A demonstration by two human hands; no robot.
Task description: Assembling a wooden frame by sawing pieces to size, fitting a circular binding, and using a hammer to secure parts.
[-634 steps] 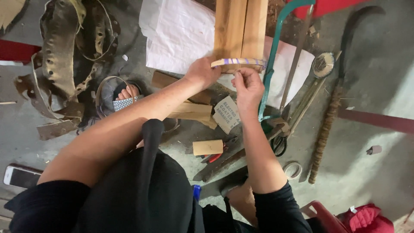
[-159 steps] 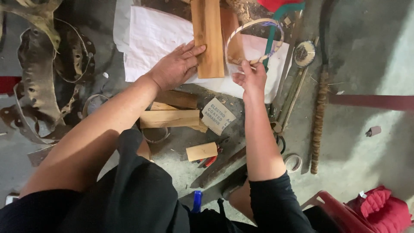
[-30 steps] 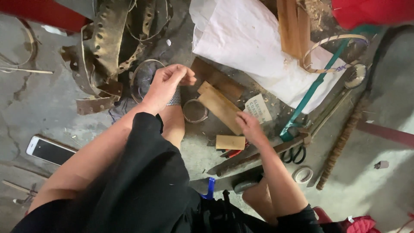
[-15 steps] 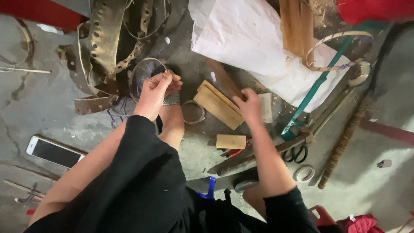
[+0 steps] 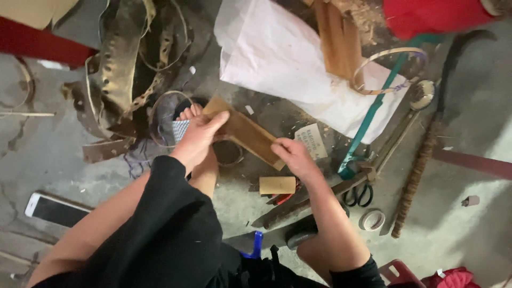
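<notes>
Head view.

1. The left hand (image 5: 200,136) is clamped on the upper end of a flat wood slat (image 5: 245,133), thumb over the top face and fingers curled under. The right hand (image 5: 293,157) is closed on the slat's lower end. Judged: gripping both ends keeps the piece level and steady for handling or inspection.
2. The slat sits at picture centre, raised off the floor (image 5: 464,245), running from 10 o'clock down to 4 o'clock between the two hands.
3. A bare foot (image 5: 186,114) in a patterned sandal shows at 9 o'clock of the left hand, just beside it, with a thin hoop (image 5: 160,117) around it. Whether foot and hoop touch cannot be told.
4. A small wood block (image 5: 277,185) lies on the floor at 6 o'clock of the slat, near the right wrist; likely set within reach.
5. A white sheet (image 5: 288,58) is spread at 12 o'clock, with planks (image 5: 336,37) and a curved strip ring (image 5: 381,69) on it; it seems to serve as a work surface.
6. At 3 o'clock of the right hand lie a green strap (image 5: 373,112), scissors (image 5: 358,196) and a tape roll (image 5: 373,220), grouped on the working side.
7. A phone (image 5: 56,209) lies at 8 o'clock, well apart from the work.
8. Leather scraps (image 5: 122,64) are heaped at 11 o'clock.
</notes>
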